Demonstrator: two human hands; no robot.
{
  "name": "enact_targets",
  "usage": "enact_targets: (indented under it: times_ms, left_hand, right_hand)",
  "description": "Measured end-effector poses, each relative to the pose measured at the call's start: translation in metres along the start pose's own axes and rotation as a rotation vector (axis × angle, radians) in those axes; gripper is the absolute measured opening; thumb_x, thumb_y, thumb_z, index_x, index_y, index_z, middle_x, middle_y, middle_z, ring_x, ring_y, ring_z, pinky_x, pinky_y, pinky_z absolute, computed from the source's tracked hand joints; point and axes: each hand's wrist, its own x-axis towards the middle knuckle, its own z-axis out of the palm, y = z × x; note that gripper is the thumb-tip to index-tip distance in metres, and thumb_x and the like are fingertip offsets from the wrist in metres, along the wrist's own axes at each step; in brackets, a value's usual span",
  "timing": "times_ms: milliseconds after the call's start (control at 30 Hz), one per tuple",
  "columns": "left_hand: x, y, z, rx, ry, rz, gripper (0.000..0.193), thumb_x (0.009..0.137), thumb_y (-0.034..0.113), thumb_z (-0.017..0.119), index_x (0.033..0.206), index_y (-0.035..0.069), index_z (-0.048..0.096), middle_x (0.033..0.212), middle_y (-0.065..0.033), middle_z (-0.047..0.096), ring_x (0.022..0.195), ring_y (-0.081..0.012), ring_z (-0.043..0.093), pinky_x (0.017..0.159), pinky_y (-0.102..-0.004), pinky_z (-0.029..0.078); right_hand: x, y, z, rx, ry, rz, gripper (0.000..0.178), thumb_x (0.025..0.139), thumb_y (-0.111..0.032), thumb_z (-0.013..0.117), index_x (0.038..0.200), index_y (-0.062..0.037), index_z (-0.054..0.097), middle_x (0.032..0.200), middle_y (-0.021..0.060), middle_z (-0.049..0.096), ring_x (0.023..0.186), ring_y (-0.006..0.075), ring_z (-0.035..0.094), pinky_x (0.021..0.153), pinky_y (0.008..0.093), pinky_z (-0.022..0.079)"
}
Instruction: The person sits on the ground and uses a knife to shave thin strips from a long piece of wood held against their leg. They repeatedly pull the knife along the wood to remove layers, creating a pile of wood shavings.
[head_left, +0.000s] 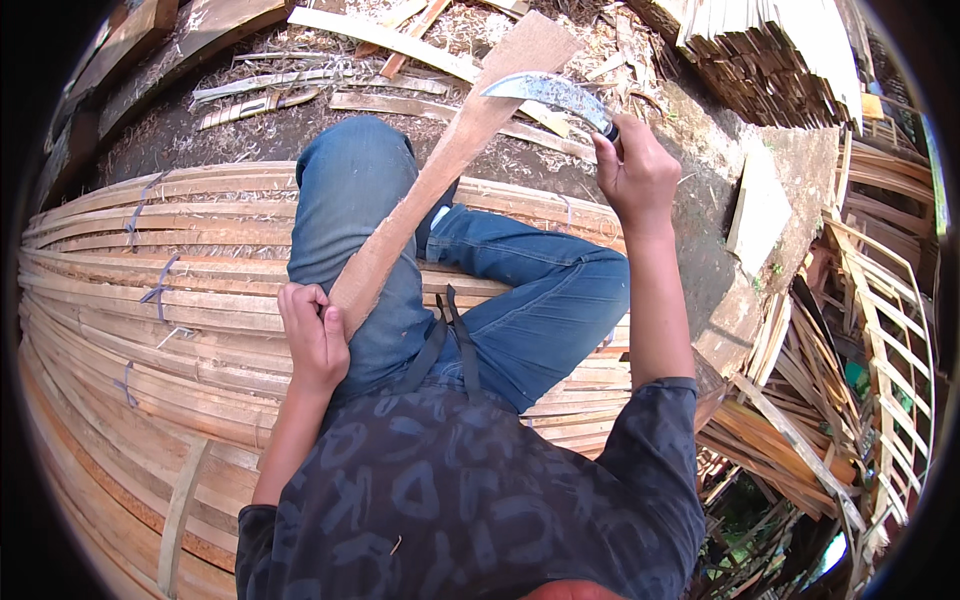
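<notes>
A long, flat wooden piece [447,165], wide at its far end and narrower along its length, slants across my raised left knee. My left hand [315,338] is closed around its near end, beside my thigh. In my right hand [640,178] is the handle of a sickle [553,90], fingers wrapped round it. The sickle's curved, spotted metal blade points left and crosses over the far, wide part of the wooden piece. Whether the blade touches the wood I cannot tell.
Bundles of long wooden strips [210,268], bound with ties, lie under and beside me. Wood shavings and loose offcuts [390,42] cover the ground ahead. A stack of thin boards [770,60] stands at the far right; a slatted wooden frame [885,370] leans nearer on the right.
</notes>
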Motion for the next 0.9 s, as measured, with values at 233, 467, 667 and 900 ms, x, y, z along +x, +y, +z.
enact_targets:
  times_ms: [233, 467, 667, 900]
  left_hand:
    - [-0.002, -0.002, -0.004, -0.01, -0.035, -0.051, 0.023, 0.096, 0.023, 0.044, 0.092, 0.0, 0.043, 0.084, -0.0138, 0.037, 0.078, -0.0282, 0.036, 0.073, -0.0391, 0.032]
    - [-0.002, -0.003, -0.003, -0.003, -0.038, -0.046, 0.024, 0.094, 0.024, 0.045, 0.09, 0.001, 0.042, 0.084, -0.0137, 0.037, 0.078, -0.0287, 0.037, 0.074, -0.0389, 0.033]
    - [0.001, -0.003, -0.002, 0.004, -0.049, -0.042, 0.024, 0.094, 0.023, 0.045, 0.091, 0.0, 0.042, 0.084, -0.0141, 0.037, 0.079, -0.0293, 0.037, 0.075, -0.0401, 0.033]
    - [0.001, 0.001, -0.002, -0.006, -0.054, -0.063, 0.026, 0.095, 0.026, 0.043, 0.091, 0.001, 0.042, 0.084, -0.014, 0.037, 0.078, -0.0292, 0.036, 0.074, -0.0405, 0.032]
  right_hand:
    - [0.0, 0.004, 0.008, -0.046, 0.027, -0.015, 0.022, 0.087, -0.031, 0.066, 0.089, -0.0103, 0.058, 0.059, 0.0028, 0.052, 0.048, 0.0206, 0.055, 0.043, 0.0343, 0.043]
    - [-0.022, -0.039, 0.007, 0.155, -0.155, -0.15, 0.027, 0.086, -0.033, 0.067, 0.09, -0.007, 0.06, 0.065, 0.0074, 0.058, 0.053, 0.0225, 0.059, 0.047, 0.0341, 0.046]
    - [-0.019, -0.035, 0.017, 0.233, 0.011, 0.183, 0.029, 0.087, -0.035, 0.066, 0.084, -0.0079, 0.056, 0.061, 0.0054, 0.052, 0.049, 0.0228, 0.054, 0.045, 0.0351, 0.043]
    - [-0.017, -0.014, 0.016, 0.008, 0.004, 0.24, 0.026, 0.09, -0.031, 0.063, 0.083, -0.0079, 0.055, 0.061, 0.0065, 0.055, 0.05, 0.0247, 0.058, 0.043, 0.037, 0.044]
